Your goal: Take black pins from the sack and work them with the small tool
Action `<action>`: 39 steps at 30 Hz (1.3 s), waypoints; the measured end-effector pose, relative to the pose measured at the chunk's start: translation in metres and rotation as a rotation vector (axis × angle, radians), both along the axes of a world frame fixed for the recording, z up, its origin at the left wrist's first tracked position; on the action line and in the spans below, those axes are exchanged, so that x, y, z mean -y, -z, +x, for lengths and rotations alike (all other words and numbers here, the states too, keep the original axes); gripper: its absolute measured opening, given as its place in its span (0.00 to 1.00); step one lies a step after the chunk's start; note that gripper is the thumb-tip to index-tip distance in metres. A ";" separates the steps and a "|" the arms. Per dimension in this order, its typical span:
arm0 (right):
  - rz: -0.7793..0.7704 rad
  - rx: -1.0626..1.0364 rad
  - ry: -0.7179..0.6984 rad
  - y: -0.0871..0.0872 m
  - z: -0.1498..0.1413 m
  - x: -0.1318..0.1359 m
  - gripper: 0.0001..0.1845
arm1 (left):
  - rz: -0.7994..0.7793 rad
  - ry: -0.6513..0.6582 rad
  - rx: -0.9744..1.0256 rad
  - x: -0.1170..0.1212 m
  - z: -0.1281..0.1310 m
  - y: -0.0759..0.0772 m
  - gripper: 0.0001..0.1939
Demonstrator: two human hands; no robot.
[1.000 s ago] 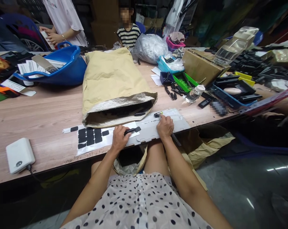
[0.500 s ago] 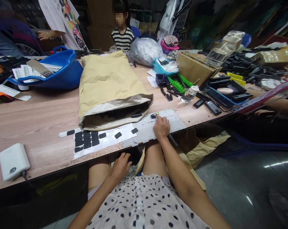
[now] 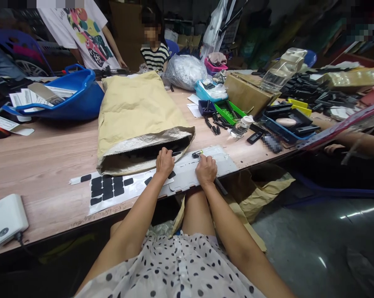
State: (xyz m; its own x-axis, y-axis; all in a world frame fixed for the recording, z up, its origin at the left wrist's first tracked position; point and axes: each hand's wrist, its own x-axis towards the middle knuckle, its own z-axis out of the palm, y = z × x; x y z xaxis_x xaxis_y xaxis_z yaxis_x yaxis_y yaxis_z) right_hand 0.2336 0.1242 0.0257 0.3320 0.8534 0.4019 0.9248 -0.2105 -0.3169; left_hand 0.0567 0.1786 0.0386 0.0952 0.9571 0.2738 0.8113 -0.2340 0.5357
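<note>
My left hand [image 3: 165, 162] is at the mouth of a large tan paper sack [image 3: 137, 111], its fingers closed at the near end of a slim black plastic piece [image 3: 176, 153]. The fingertips are partly hidden, and dark pieces show dimly inside the sack. Just right of it, my right hand [image 3: 206, 169] is wrapped round the handle of what looks like a small hammer. The black hammer head [image 3: 197, 154] with a yellow-green end lies over a grey-white board [image 3: 219, 159]. A white sheet [image 3: 134, 196] with rows of black rounded stickers [image 3: 108, 187] lies left of the board.
A white box with a cable [image 3: 7, 219] sits at the left. Behind are a blue basin [image 3: 72, 101], a green tray [image 3: 228, 111], a small bottle [image 3: 242, 126] and a cardboard box [image 3: 252, 93]. Other people are across the table and at the right.
My left hand has risen from my lap to the sack's mouth and closed at the black piece. The right hand stays on the hammer. Across the table, the person in the printed shirt has shifted.
</note>
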 end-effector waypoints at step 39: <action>0.085 -0.443 -0.601 -0.021 -0.068 0.055 0.18 | -0.062 0.095 0.222 0.070 -0.063 0.019 0.09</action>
